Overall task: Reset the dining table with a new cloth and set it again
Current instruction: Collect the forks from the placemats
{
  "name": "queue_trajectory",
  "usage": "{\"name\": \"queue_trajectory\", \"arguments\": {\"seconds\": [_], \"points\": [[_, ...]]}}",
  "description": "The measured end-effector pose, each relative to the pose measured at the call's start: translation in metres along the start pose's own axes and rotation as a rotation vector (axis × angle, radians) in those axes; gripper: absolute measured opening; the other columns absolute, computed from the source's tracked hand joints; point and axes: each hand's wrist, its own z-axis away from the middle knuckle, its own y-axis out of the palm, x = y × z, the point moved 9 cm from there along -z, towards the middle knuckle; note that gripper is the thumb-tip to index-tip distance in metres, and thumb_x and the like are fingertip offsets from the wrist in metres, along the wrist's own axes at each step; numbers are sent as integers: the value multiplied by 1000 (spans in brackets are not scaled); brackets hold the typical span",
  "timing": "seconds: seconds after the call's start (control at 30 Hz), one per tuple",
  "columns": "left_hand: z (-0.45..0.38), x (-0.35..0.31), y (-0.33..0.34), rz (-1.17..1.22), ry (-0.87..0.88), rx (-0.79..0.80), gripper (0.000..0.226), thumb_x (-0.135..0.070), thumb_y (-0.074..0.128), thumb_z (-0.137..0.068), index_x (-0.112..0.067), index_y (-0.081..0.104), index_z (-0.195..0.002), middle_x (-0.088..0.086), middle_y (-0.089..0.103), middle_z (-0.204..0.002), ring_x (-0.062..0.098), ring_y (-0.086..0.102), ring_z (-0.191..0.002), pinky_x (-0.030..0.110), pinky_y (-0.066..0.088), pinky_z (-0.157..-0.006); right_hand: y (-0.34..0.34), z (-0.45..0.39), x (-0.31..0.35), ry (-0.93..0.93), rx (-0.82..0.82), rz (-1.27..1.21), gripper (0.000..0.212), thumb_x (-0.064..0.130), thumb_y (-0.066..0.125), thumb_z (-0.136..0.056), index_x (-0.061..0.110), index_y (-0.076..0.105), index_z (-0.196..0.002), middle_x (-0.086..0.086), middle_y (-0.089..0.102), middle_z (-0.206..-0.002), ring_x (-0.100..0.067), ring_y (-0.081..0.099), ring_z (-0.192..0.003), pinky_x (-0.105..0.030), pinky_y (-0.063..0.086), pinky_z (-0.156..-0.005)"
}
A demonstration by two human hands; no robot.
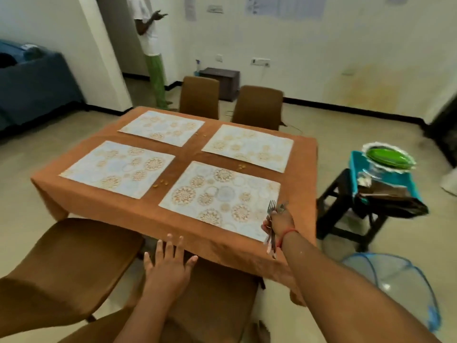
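Steel forks (271, 227) are gripped in the right hand (278, 222), tines toward twelve o'clock, above the orange-clothed tabletop's (300, 191) four-o'clock corner; the left hand (168, 266) is spread flat.

Four placemats (220, 194) on tablecloth (138, 209); chairs (257, 105) behind; stool (343, 194) w/ tray (356, 159) right.

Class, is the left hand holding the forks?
No, the right hand grips the forks; the left hand is open, fingers spread.
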Motion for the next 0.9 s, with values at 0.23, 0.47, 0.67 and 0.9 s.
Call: {"name": "queue_trajectory", "arguments": {"seconds": [0.23, 0.47, 0.67, 0.9], "points": [[61, -151, 10, -68, 406, 11, 75, -68, 5, -96, -28, -16, -156, 3, -22, -164, 30, -15, -152, 61, -5, -120, -225, 119, -36, 45, -319, -6, 28, 9, 33, -103, 15, 43, -77, -7, 47, -67, -14, 35, -41, -17, 28, -36], [183, -367, 68, -205, 864, 51, 72, -63, 16, -99, -27, -1, -158, 6, -6, -167, 32, -5, -153, 59, 4, -120, -450, 245, -98, 164, -599, -148, 33, 14, 30, -100, 17, 42, -70, -5, 37, -60, -13, 29, -35, -16, 26, -40], [296, -507, 145, -295, 1029, 50, 76, -70, 12, -95, -28, 3, -158, 6, -1, -167, 31, 1, -153, 61, 6, -119, -595, 339, -156, 233, -662, -148, 18, 14, 38, -99, 13, 46, -83, -4, 39, -66, -13, 32, -48, -21, 30, -43], [439, -670, 217, -331, 1178, 80, 74, -66, 15, -98, -27, 1, -158, 6, -2, -167, 31, -2, -153, 61, 1, -119, -756, 392, -187, 279, -606, 58, 15, 18, 58, -95, 8, 47, -99, -7, 42, -77, -15, 35, -58, -27, 34, -45]]}}
